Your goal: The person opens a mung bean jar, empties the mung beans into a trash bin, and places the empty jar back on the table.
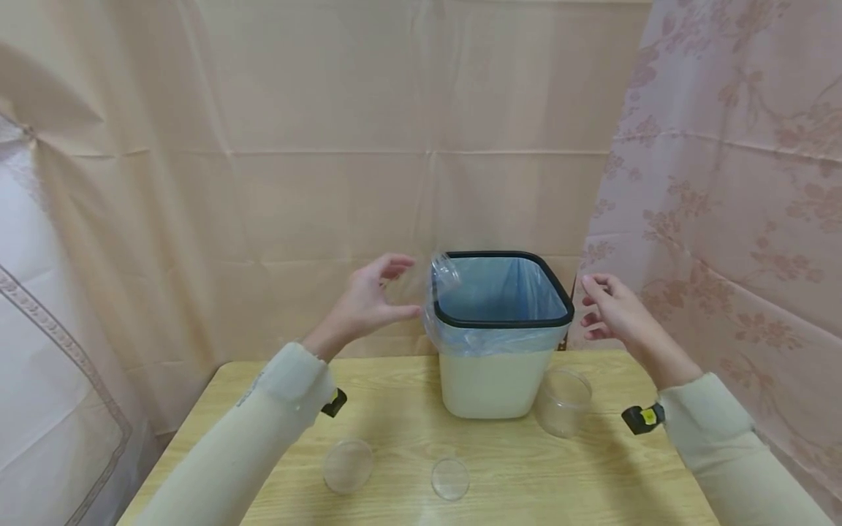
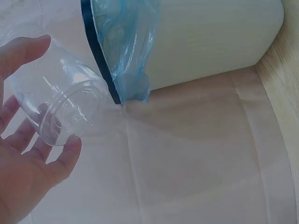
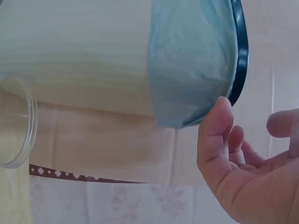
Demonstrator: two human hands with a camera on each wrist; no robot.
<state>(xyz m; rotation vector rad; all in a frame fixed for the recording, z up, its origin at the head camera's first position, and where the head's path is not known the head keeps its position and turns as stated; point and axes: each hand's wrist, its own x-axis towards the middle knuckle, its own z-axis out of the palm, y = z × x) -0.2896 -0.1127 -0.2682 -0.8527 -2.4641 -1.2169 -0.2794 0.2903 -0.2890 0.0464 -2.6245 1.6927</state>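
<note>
In the head view a clear plastic jar (image 1: 446,271) tilts over the left rim of a cream bin (image 1: 493,380), which has a black rim and a bluish bag liner (image 1: 490,337). My left hand (image 1: 368,296) is beside it, thumb and fingers spread wide, with a gap between fingertips and jar. The left wrist view shows the jar's ringed end (image 2: 70,112) toward the bin, its body overlapping the fingers. To the right of the bin my right hand (image 1: 612,310) hovers empty, fingers loosely bent. From the right wrist, a fingertip (image 3: 223,103) appears close to the rim.
A larger clear round container (image 1: 563,402) stands on the wooden table (image 1: 388,372) against the bin's right side. Two clear round discs, a larger one (image 1: 349,466) and a smaller one (image 1: 450,479), lie at the front. Beige cloth (image 1: 316,146) hangs behind, floral cloth (image 1: 737,219) at right.
</note>
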